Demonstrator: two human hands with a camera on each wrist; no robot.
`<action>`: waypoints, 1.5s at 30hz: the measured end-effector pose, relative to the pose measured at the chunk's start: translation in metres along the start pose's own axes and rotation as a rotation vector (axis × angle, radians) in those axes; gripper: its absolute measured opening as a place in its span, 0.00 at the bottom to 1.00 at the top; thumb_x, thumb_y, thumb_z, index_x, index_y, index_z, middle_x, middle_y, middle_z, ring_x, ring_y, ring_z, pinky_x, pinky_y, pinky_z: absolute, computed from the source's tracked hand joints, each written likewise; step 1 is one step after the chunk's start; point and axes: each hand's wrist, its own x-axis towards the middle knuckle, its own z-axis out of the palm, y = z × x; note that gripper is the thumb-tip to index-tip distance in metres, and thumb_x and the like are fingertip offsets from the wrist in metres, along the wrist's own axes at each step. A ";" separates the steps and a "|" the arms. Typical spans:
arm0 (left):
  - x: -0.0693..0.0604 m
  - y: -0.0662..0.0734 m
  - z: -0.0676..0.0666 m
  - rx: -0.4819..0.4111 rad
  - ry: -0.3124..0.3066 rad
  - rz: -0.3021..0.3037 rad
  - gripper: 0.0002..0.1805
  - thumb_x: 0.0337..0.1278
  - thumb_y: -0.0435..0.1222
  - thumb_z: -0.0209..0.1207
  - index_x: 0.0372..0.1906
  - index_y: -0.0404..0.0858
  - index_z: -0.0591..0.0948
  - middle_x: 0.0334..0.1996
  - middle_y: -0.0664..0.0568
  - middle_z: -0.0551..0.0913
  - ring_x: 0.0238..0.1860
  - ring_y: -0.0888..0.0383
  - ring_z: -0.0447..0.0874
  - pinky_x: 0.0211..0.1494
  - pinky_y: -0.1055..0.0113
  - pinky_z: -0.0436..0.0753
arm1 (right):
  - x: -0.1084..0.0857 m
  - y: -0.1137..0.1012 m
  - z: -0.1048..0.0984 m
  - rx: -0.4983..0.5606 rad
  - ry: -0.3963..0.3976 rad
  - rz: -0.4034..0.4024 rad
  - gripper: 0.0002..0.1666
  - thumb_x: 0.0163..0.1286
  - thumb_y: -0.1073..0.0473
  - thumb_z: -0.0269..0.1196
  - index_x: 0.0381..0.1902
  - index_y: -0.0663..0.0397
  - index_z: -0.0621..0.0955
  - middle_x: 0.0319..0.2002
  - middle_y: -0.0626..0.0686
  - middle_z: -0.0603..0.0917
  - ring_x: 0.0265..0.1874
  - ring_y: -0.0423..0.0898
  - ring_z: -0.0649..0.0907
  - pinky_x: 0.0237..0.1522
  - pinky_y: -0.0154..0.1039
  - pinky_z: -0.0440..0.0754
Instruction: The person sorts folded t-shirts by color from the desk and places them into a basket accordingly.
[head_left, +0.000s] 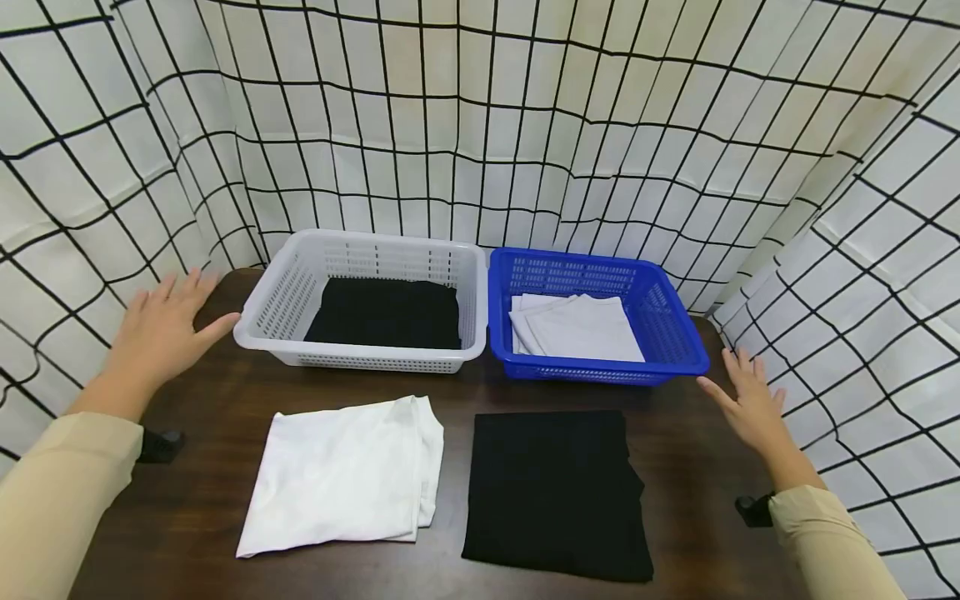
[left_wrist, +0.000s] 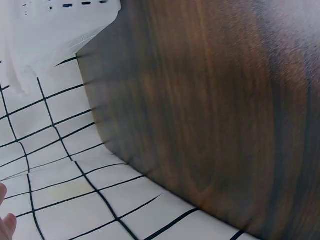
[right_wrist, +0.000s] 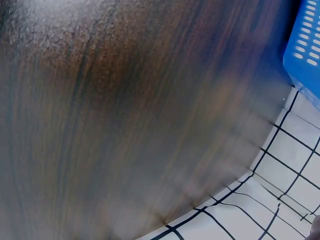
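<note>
My left hand [head_left: 168, 329] is spread with straight fingers beside the left end of a white plastic basket [head_left: 375, 358]; its thumb reaches close to the rim, and whether it touches I cannot tell. Folded black cloth [head_left: 386, 312] lies inside that basket. Off the right end of a blue plastic basket [head_left: 600, 371], my right hand [head_left: 750, 404] has its fingers extended, thumb near the corner. White folded cloths [head_left: 581, 325] are in the blue basket. In front of the baskets, a folded white cloth [head_left: 341, 475] lies on the left and a folded black cloth [head_left: 555, 496] on the right.
A dark brown wooden table [head_left: 457, 575] carries everything. White sheeting with a black grid pattern [head_left: 420, 125] rises behind the baskets and along both sides, close to each hand. The two baskets stand side by side at the table's back.
</note>
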 end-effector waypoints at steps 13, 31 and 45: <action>-0.001 0.009 -0.003 0.002 -0.026 0.017 0.46 0.72 0.62 0.40 0.79 0.35 0.46 0.78 0.32 0.43 0.78 0.30 0.37 0.75 0.30 0.39 | 0.003 -0.012 0.000 -0.021 0.002 -0.014 0.49 0.76 0.33 0.45 0.79 0.58 0.45 0.77 0.71 0.39 0.76 0.74 0.37 0.62 0.85 0.32; 0.010 0.029 -0.004 0.018 -0.045 0.047 0.47 0.71 0.64 0.39 0.79 0.35 0.48 0.78 0.31 0.43 0.78 0.29 0.38 0.75 0.29 0.41 | 0.011 -0.027 0.004 -0.013 -0.039 -0.051 0.50 0.75 0.33 0.48 0.80 0.55 0.45 0.78 0.70 0.38 0.76 0.71 0.34 0.64 0.83 0.33; 0.011 0.039 -0.003 0.005 -0.031 0.068 0.47 0.71 0.65 0.40 0.80 0.38 0.47 0.79 0.33 0.45 0.78 0.30 0.39 0.75 0.30 0.39 | 0.018 -0.033 0.008 -0.028 -0.080 -0.101 0.51 0.75 0.33 0.49 0.79 0.59 0.46 0.78 0.70 0.38 0.77 0.69 0.34 0.65 0.81 0.27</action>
